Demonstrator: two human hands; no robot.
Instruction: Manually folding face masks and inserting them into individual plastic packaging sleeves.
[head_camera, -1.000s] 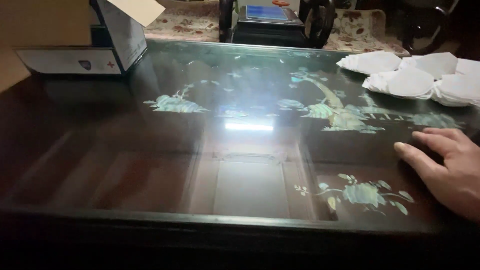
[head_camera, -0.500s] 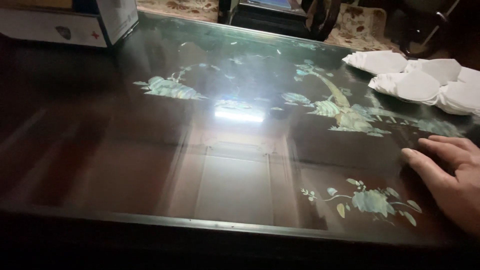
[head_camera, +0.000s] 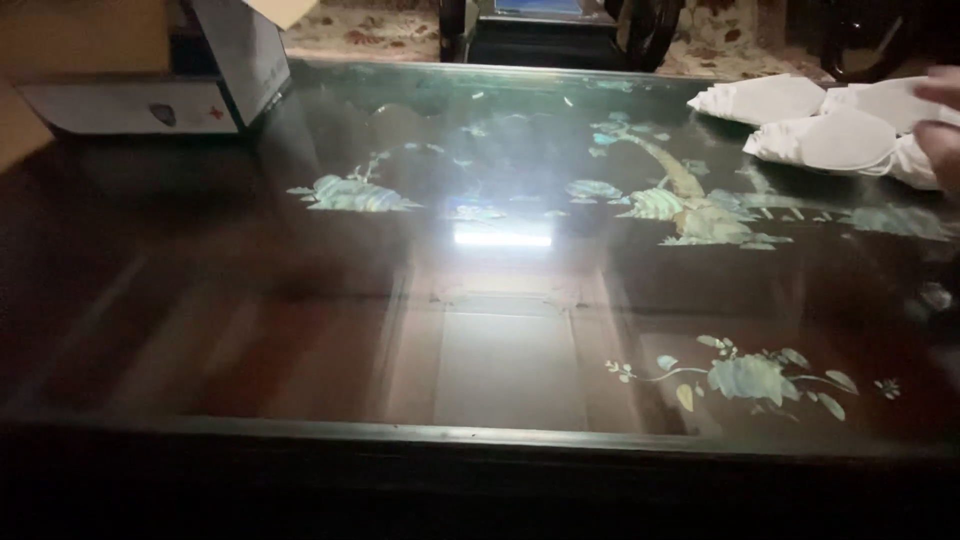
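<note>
White cloths (head_camera: 835, 125) on glossy inlaid table (head_camera: 300, 330); right hand (head_camera: 940, 125) touching, grip unclear

head cam, looks down, near table (head_camera: 300, 330)

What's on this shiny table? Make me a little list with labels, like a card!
Table: dark glossy table with pale flower and leaf inlay
Right hand: right hand at the picture's right edge, at the white face masks; only fingers show
Left hand: not in view
Far left corner: white box
Glare: bright lamp reflection mid-table
</note>
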